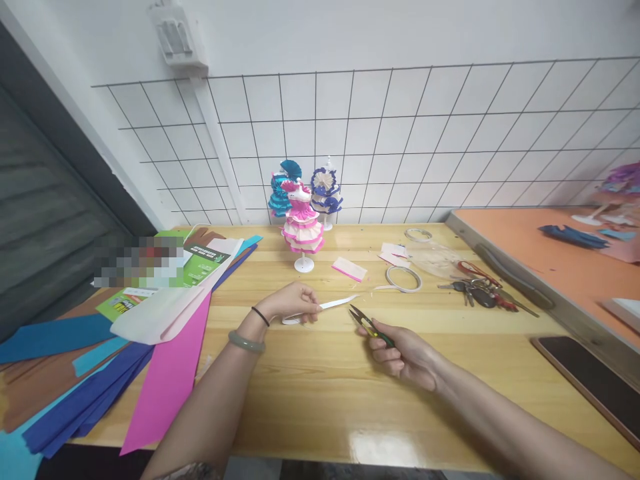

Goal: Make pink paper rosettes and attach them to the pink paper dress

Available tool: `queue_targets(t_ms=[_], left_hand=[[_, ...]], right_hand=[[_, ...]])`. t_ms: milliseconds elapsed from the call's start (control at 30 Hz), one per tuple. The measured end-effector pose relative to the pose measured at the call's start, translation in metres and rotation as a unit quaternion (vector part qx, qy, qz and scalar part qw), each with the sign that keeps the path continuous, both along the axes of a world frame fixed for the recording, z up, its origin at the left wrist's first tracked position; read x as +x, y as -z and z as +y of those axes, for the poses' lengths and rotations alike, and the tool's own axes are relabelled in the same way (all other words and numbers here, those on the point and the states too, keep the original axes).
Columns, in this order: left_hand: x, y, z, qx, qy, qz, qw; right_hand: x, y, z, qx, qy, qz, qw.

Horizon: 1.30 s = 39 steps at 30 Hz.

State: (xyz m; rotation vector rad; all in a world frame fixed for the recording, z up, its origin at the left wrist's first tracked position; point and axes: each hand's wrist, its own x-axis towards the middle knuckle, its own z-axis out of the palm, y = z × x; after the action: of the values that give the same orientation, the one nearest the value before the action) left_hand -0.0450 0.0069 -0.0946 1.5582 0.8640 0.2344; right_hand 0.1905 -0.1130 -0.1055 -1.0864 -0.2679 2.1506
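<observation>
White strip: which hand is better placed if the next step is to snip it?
The right, I'd judge. The right hand holds the snips, their tips close to the white strip. The left hand is pinching that strip and has no blade, so it seems better suited to steadying it.

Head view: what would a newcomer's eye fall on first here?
Probably the pink-and-white ruffled dress on its little stand, mid-table, in front of a teal one and a blue-and-white one. Next, likely, the magenta paper among the colored sheets at the left. Nearer, center, the left hand holds a white strip and the right hand dark-bladed snips.
</observation>
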Motion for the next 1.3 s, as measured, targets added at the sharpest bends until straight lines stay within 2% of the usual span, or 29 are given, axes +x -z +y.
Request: queue_targets(t_ms=[100, 400, 667, 767, 833, 867, 900, 933, 1000, 1067, 1133, 1233, 1300], left_hand=[[0.0, 0.0, 0.0, -0.004, 0.004, -0.005, 1.0], [-0.002, 0.0, 0.001, -0.005, 0.008, 0.005, 1.0], [-0.006, 0.005, 0.006, -0.011, 0.013, 0.005, 1.0], [-0.01, 0.007, 0.008, -0.004, -0.009, -0.008, 1.0], [-0.012, 0.008, 0.011, 0.001, -0.035, -0.028, 0.999], [-0.012, 0.009, 0.012, 0.004, -0.049, -0.04, 0.998], [-0.013, 0.01, 0.013, 0.008, -0.063, -0.054, 0.997], [-0.013, 0.01, 0.014, 0.009, -0.075, -0.067, 0.995], [-0.011, 0.01, 0.015, 0.007, -0.092, -0.094, 0.991], [-0.009, 0.01, 0.014, -0.002, -0.103, -0.116, 0.988], [-0.007, 0.008, 0.011, -0.008, -0.108, -0.129, 0.986], [-0.003, 0.007, 0.008, -0.001, -0.092, -0.13, 0.987], [0.0, 0.007, 0.006, 0.009, -0.074, -0.128, 0.989]], right_hand=[[-0.001, 0.004, 0.007, 0.007, 0.014, 0.032, 0.999], [-0.009, 0.007, 0.028, 0.047, 0.022, 0.009, 0.999], [-0.011, 0.009, 0.025, 0.075, 0.03, -0.018, 0.997], [-0.011, 0.005, 0.016, 0.111, -0.002, -0.075, 0.991], [-0.008, 0.004, 0.009, 0.166, -0.047, -0.179, 0.969], [-0.005, 0.003, 0.006, 0.21, -0.07, -0.251, 0.942], [-0.001, 0.004, 0.004, 0.263, -0.091, -0.331, 0.902], [0.004, 0.005, 0.001, 0.316, -0.106, -0.413, 0.847], [0.015, 0.007, -0.001, 0.393, -0.121, -0.562, 0.718], [0.025, 0.011, -0.002, 0.414, -0.134, -0.666, 0.606], [0.032, 0.014, -0.002, 0.419, -0.157, -0.721, 0.529], [0.032, 0.014, 0.0, 0.468, -0.168, -0.755, 0.428], [0.027, 0.009, 0.004, 0.516, -0.139, -0.755, 0.38]])
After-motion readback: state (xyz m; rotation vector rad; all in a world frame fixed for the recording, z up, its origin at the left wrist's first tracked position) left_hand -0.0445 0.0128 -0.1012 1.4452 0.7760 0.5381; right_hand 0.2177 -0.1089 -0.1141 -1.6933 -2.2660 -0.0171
